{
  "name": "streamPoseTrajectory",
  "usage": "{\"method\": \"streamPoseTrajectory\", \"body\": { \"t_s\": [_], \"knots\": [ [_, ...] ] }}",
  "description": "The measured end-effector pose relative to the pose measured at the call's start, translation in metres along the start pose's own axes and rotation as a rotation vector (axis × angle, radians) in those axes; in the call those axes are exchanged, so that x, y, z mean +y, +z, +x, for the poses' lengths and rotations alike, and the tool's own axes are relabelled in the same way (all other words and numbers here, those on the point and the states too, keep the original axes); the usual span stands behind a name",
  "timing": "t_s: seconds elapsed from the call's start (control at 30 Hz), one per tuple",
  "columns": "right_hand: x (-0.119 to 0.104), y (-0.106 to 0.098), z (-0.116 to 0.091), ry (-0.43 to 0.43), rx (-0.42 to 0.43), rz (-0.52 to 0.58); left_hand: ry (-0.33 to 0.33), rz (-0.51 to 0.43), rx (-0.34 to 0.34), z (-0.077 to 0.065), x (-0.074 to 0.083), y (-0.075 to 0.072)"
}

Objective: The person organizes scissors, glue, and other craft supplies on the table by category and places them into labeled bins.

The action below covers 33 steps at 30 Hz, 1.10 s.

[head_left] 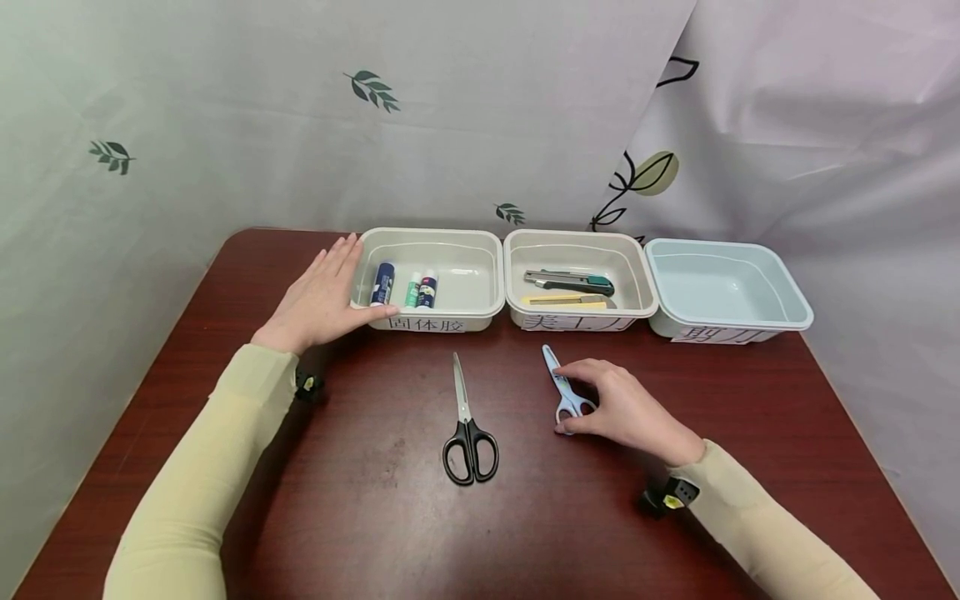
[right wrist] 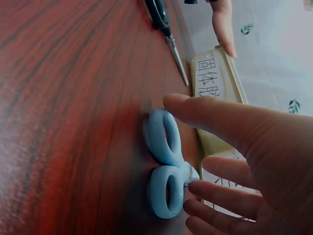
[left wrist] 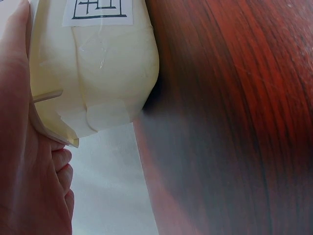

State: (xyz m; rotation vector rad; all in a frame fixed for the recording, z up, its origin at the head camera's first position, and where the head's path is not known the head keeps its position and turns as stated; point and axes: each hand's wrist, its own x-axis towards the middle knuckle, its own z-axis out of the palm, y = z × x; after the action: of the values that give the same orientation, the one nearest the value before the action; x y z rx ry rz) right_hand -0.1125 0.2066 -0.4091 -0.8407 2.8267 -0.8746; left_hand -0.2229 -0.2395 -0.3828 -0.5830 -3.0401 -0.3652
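Small light-blue scissors lie on the table with their blades pointing to the back. My right hand is over them, thumb near one handle loop and fingers spread along the far side, not gripping. In the right wrist view the blue handle loops show beside the thumb, while the blades are mostly hidden. My left hand rests on the left rim of the left bin, fingers straight, thumb along its front edge. Black-handled scissors lie between the hands.
The left bin contains several glue sticks. Beside it, the middle bin holds a dark utility knife and a yellow one. A light-blue bin with a label stands at the right end. A pale curtain hangs behind the table.
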Motion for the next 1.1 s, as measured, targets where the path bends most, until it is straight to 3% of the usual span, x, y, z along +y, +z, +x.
{"method": "streamPoseTrajectory", "body": {
  "t_s": [0.33, 0.73, 1.1],
  "knots": [
    [0.001, -0.004, -0.004, 0.009, -0.018, -0.034, 0.001, -0.006, 0.006, 0.0, 0.0, 0.001],
    [0.023, -0.024, -0.014, 0.073, 0.005, -0.075, -0.004, -0.005, 0.002, -0.001, 0.001, 0.0],
    [0.032, -0.032, -0.008, 0.083, -0.004, -0.1, -0.002, -0.006, 0.005, -0.001, 0.0, 0.0]
  ]
}}
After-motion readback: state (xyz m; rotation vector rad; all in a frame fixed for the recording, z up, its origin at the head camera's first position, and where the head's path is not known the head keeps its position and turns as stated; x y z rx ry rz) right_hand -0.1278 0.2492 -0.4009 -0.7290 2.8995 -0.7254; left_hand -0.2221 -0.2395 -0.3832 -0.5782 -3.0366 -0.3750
